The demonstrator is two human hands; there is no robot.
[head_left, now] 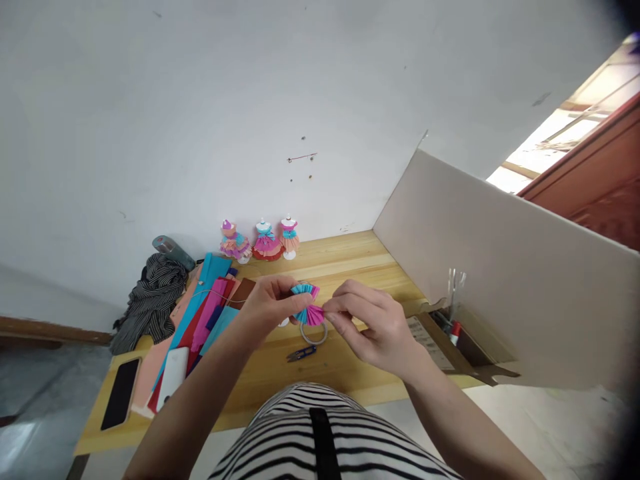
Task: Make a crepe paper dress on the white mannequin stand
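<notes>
pinching a small fan-shaped piece of pleated turquoise and bright pink material (pixel 314 316) in the left hand (pixel 273 301), clamping thumb and forefinger across the folds. gripping the pink edge of the same piece in the right hand (pixel 373 327), pressing thumb and forefinger together on it and curling in the other fingers. holding the piece in front of the body, above a pale yellow wooden table (pixel 350 387). cannot tell whether made of paper or cloth. looking down, just below the hands, on a thin grey ring (pixel 314 343) and, near it, small blue-handled snips (pixel 302 353). facing, by the wall (pixel 200 100), three small white dress-form figures (pixel 267 240) in frills of pink, turquoise, peach and purple. having on the left a layered spread of flat turquoise, red, pink and peach sheets (pixel 213 267), with a white oblong object (pixel 175 373) on top, a black-screened phone (pixel 121 393) near its front end and a crumpled dark striped cloth (pixel 155 300) alongside. having on the right a large upright pale panel (pixel 500 267) and a brown cardboard box (pixel 483 333) containing a red-capped pen (pixel 455 332).
</notes>
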